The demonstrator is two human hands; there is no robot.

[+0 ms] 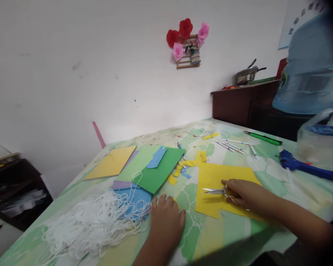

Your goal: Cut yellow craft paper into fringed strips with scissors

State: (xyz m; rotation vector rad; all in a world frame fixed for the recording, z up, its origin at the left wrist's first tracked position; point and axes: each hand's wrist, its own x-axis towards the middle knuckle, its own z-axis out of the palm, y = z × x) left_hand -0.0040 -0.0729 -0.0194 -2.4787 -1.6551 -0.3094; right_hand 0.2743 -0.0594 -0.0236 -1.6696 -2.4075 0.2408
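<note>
At lower right, the right hand (248, 194) pinches scissors (224, 191) over paper (224, 173); the left hand (166, 216), fingers spread, could snag the string (91, 225) if it slides left.

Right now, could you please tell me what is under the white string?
A blue sheet lies partly under the right side of the white string; whatever is beneath the dense middle is hidden.

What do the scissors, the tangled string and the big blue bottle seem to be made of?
The scissors look like metal: silvery, shiny blades and gold-toned handle loops. The string looks like matte white cord, soft from its limp loops; cotton or synthetic, I can't tell. The bottle is probably smooth, tinted plastic, judging by its translucent blue wall.
</note>
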